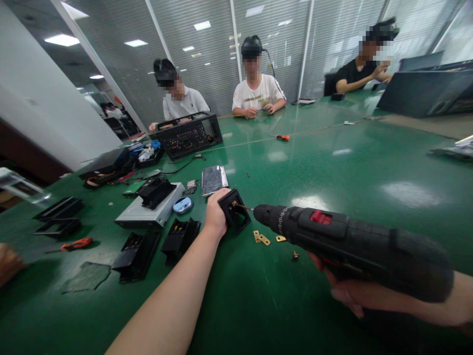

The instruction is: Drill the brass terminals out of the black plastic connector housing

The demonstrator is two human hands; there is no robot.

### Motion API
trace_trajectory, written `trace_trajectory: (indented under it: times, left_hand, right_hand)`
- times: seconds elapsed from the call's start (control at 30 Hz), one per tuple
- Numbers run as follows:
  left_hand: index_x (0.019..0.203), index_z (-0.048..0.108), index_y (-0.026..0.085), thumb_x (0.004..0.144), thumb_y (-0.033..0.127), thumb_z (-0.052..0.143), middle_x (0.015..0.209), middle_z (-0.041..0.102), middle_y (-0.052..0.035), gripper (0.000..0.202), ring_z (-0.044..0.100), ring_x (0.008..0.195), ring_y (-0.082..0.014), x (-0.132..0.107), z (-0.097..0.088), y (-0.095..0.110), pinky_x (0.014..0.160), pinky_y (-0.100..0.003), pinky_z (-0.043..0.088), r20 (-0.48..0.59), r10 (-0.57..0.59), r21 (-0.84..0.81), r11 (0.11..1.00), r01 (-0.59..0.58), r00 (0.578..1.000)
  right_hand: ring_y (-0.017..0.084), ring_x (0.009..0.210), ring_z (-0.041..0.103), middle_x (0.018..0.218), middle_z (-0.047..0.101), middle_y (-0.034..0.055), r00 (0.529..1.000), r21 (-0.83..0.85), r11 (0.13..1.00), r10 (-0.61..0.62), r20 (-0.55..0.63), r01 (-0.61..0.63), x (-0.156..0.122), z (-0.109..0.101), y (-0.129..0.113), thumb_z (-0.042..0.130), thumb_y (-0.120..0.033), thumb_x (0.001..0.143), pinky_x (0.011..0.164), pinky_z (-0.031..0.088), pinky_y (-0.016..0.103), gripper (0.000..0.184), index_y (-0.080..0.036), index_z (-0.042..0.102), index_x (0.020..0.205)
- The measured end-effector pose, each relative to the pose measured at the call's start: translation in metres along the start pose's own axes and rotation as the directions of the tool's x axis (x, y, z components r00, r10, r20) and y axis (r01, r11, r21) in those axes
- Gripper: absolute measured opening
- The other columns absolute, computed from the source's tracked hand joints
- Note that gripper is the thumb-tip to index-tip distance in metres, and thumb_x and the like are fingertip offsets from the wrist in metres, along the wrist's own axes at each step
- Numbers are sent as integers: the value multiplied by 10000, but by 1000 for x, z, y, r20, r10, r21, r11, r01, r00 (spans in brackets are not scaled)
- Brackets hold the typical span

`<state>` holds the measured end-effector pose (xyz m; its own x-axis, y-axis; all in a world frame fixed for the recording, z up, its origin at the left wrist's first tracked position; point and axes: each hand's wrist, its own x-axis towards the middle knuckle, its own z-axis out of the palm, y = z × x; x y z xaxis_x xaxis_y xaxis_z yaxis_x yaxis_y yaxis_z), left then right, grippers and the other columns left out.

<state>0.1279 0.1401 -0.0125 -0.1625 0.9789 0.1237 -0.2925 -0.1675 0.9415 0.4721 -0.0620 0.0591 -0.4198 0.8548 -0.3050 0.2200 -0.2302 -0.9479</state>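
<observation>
My left hand [217, 213] is closed around the side of a small black plastic housing [241, 223], which is tilted up above the table. In my right hand [347, 291] is a black cordless drill [343, 236] with a red switch on top. Its thin bit reaches into the housing, at or close to a brass-coloured part inside; whether they touch I cannot tell. Below the drill's nose lie several flat brass plates [263, 239] with holes. A small brass piece [295, 255] stands nearer to me.
Black housings [136, 254], an orange screwdriver [77, 244], a silver drive [151, 209] and a round blue tin [183, 205] lie to the left. Across the green table [332, 167] people sit by a black computer case [190, 135]. Someone's hand [9, 264] shows at the left edge.
</observation>
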Motion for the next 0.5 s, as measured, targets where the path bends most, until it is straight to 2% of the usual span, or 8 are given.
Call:
trace_trajectory:
  times: [0.17,0.27,0.4,0.5]
  left_hand:
    - [789,809,254,767,447,941,795,751,-4,235,697,766,-219,2,-2,-2,760,-339,606,-15,-27,-3,1000,27,1000]
    - [806,805,256,787,459,950,792,743,3,250,707,772,-221,2,-4,-3,780,-343,620,-5,-28,6,1000,28,1000]
    - [804,817,252,768,472,959,803,758,1,264,701,771,-215,2,-5,-3,761,-334,612,10,-28,6,1000,28,1000]
    - [794,820,252,754,464,967,793,753,7,261,693,762,-206,2,-4,-2,743,-322,605,7,-22,-3,1000,22,1000]
  right_hand:
    - [197,768,841,904,833,-13,1000,5,1000,18,23,-18,2,1,0,1127,-733,924,773,749,336,521,-298,947,1146]
    - [199,775,841,921,829,-23,998,8,999,50,35,-50,2,1,-1,1137,-671,922,755,746,335,482,-304,942,1166]
    - [213,773,846,903,824,-15,1000,-27,1000,-3,17,4,0,2,-5,1094,-761,951,782,738,361,538,-306,937,1194]
    - [229,766,842,877,835,-9,999,-22,999,-32,28,33,2,0,1,1076,-757,975,778,746,384,528,-300,936,1201]
